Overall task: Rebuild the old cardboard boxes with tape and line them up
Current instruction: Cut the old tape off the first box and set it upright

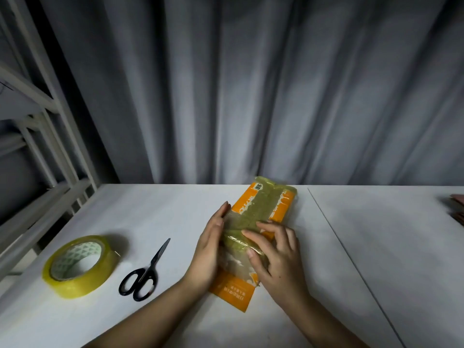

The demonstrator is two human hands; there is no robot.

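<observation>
On the white tabletop [150, 209], a person's left hand [209, 249] lay flat against the flattened orange cardboard box [261, 209] while right hand [275, 257] fingers pressed its glossy tape, the light, bendable, probably slippery box best held by its long edges.

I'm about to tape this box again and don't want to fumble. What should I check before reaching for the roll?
1. Box lies flat on the table: ok.
2. Left hand steadies the box's left edge: ok.
3. Right hand has fingers pressing on the taped middle: ok.
4. Tape roll is free, left of the scissors: ok.
5. Scissors closed, handles toward you: ok.
6. Loose tape end on the roll ready to pull: cannot tell.
</observation>
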